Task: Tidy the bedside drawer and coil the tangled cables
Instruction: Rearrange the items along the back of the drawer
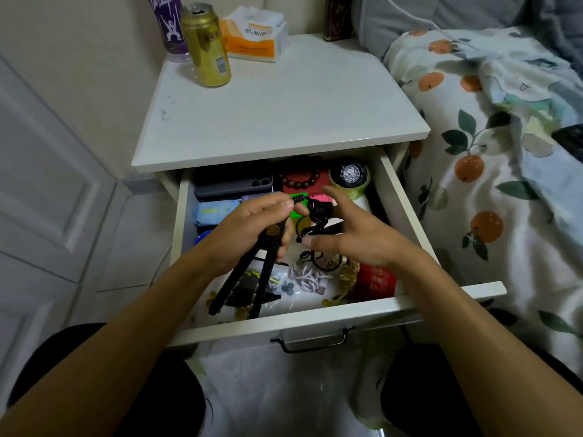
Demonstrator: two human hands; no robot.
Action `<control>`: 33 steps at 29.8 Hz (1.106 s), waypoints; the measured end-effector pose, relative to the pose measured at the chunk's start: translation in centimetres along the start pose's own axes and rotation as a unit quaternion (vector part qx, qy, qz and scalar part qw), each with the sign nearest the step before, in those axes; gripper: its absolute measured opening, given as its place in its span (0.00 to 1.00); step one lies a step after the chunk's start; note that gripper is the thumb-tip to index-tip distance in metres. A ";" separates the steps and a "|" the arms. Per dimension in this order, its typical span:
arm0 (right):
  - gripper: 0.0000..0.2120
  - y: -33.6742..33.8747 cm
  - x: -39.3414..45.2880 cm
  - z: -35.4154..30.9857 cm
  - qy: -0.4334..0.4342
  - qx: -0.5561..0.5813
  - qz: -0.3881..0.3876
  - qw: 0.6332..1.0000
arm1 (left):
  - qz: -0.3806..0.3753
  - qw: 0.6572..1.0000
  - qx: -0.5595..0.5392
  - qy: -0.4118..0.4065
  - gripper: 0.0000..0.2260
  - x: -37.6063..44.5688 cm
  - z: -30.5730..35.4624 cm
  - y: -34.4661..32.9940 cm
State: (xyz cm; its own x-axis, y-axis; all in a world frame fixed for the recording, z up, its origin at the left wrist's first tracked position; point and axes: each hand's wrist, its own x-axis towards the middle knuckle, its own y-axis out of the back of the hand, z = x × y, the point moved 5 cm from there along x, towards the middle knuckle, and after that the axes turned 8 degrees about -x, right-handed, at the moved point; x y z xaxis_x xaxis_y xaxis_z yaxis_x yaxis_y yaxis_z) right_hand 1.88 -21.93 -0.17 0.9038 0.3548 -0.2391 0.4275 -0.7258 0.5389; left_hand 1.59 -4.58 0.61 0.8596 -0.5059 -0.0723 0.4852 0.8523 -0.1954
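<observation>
The white bedside drawer (315, 320) is pulled out below me. Over it, my left hand (252, 228) grips a black strap (249, 279) whose two flat ends hang down toward the drawer front. Its thumb and forefinger pinch a black braided cord (317, 212) that ends in a small knotted bundle. My right hand (353, 234) hovers just right of that bundle with fingers spread, holding nothing. A coiled white cable (304, 275) lies on the drawer floor under my hands, beside black loops of cable (321, 261).
In the drawer lie a grey phone case (233, 184), a bead bracelet (301, 179), a black watch on a tape roll (350, 176), a red packet (377, 280) and small bags. On the nightstand top (284, 105) stand a gold can (206, 45), a purple bottle (170, 23), a tissue pack (255, 34). The bed (489, 152) lies right.
</observation>
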 end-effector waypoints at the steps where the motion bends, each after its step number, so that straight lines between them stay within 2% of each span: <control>1: 0.33 0.1 0.3 0.0 0.005 0.012 0.021 1.000 | 0.011 1.000 -0.006 -0.003 0.13 0.0 0.1 0.2; 3: 0.22 0.5 0.7 -0.2 -0.002 0.012 0.063 0.998 | 0.043 0.999 -0.021 0.000 0.13 0.1 -0.1 0.6; 6: 0.16 0.7 0.8 0.0 -0.032 0.022 0.092 0.995 | 0.089 0.996 -0.011 0.009 0.13 0.2 -0.5 1.3; 9: 0.09 0.9 0.5 0.3 -0.047 0.012 0.103 0.993 | 0.090 0.995 0.000 0.034 0.11 0.3 -1.3 1.5; 12: 0.06 0.4 0.1 1.0 -0.094 -0.034 0.068 0.993 | 0.070 0.995 0.036 0.065 0.10 0.0 -1.7 1.1; 15: 0.06 0.0 -0.7 1.5 -0.118 -0.159 0.039 0.979 | 0.029 0.985 0.144 0.085 0.09 -0.2 -2.0 0.6; 17: 0.12 -0.3 -1.5 1.4 -0.115 -0.197 0.029 0.973 | 0.003 0.972 0.200 0.120 0.10 -0.5 -2.4 0.4; 19: 0.20 -0.4 -2.1 0.9 -0.095 -0.225 0.017 0.970 | 0.011 0.964 0.210 0.160 0.13 -0.8 -2.6 0.6; 21: 0.20 -0.3 -2.6 0.2 -0.051 -0.254 0.017 0.966 | 0.034 0.959 0.206 0.190 0.14 -1.0 -2.7 1.1; 24: 0.19 -0.4 -3.2 -0.5 -0.026 -0.269 0.006 0.963 | 0.025 0.938 0.273 0.210 0.07 -1.1 -2.8 1.8; 25: 0.18 -0.7 -3.4 -0.5 -0.030 -0.273 -0.021 0.961 | 0.008 0.920 0.329 0.211 0.07 -0.9 -2.8 1.9; 26: 0.17 -1.2 -3.5 -0.6 -0.034 -0.277 -0.053 0.959 | -0.017 0.888 0.410 0.207 0.08 -0.7 -2.8 1.9; 28: 0.15 -1.9 -3.5 -0.5 -0.047 -0.284 -0.093 0.953 | -0.068 0.787 0.587 0.179 0.18 -0.2 -3.1 1.6; 30: 0.14 -2.1 -3.3 -0.4 -0.067 -0.288 -0.102 0.950 | -0.112 0.693 0.692 0.169 0.27 -0.1 -4.1 0.8; 31: 0.14 -2.3 -3.2 -0.4 -0.071 -0.293 -0.106 0.948 | -0.131 0.661 0.721 0.159 0.30 0.0 -4.8 0.5; 33: 0.13 -2.6 -3.0 -0.4 -0.074 -0.305 -0.118 0.942 | -0.149 0.632 0.748 0.135 0.31 0.2 -6.1 0.0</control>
State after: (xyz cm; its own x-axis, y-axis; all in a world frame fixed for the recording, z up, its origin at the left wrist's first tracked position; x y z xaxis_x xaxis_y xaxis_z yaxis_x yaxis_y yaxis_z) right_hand -1.90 -20.89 -0.56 0.7970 0.3456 -0.4954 0.5676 -0.1479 0.8099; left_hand 0.77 -5.52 -5.41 0.7336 -0.5051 -0.4546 0.4021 -0.2166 0.8896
